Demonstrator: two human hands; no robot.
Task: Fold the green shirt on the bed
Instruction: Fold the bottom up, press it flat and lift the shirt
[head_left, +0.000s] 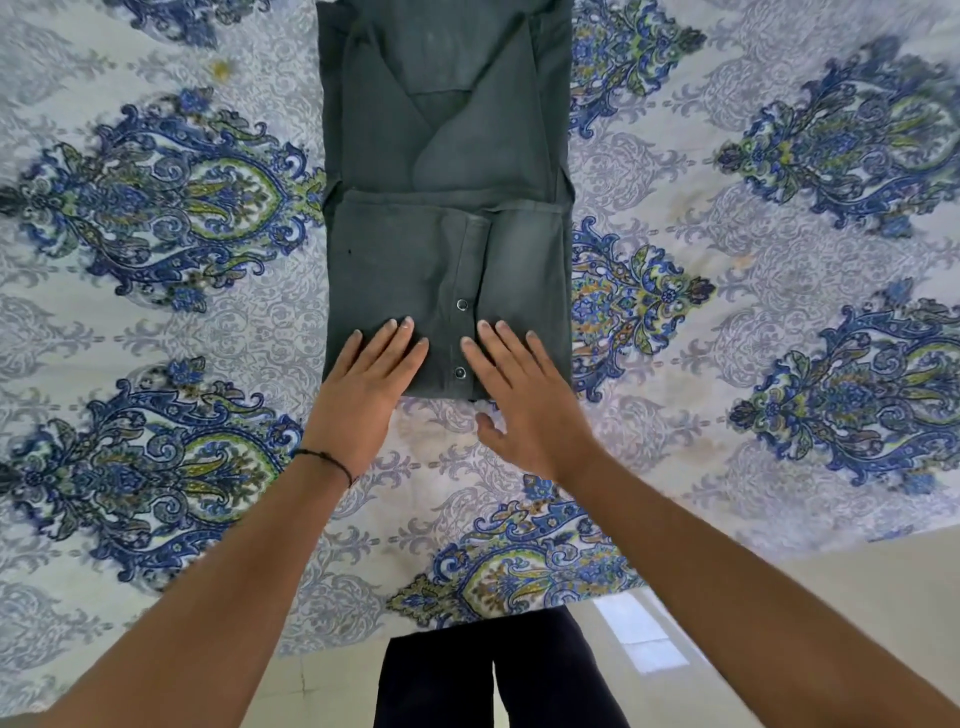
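Now the dark green cloth shirt (447, 208) lies long on the blue flowery bed sheet (156, 234), stretching straight away from the person. The left hand (363, 384) and right hand (524, 400), both flat and holding nothing, press its near end, equally close

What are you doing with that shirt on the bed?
A person is folding a green shirt on a bed covered with a blue patterned sheet. The shirt is already folded into a narrow strip, and its near end has been turned up over the rest. Both hands lie flat on that near end, the left hand and the right hand either side of the snap buttons, pressing it smooth.
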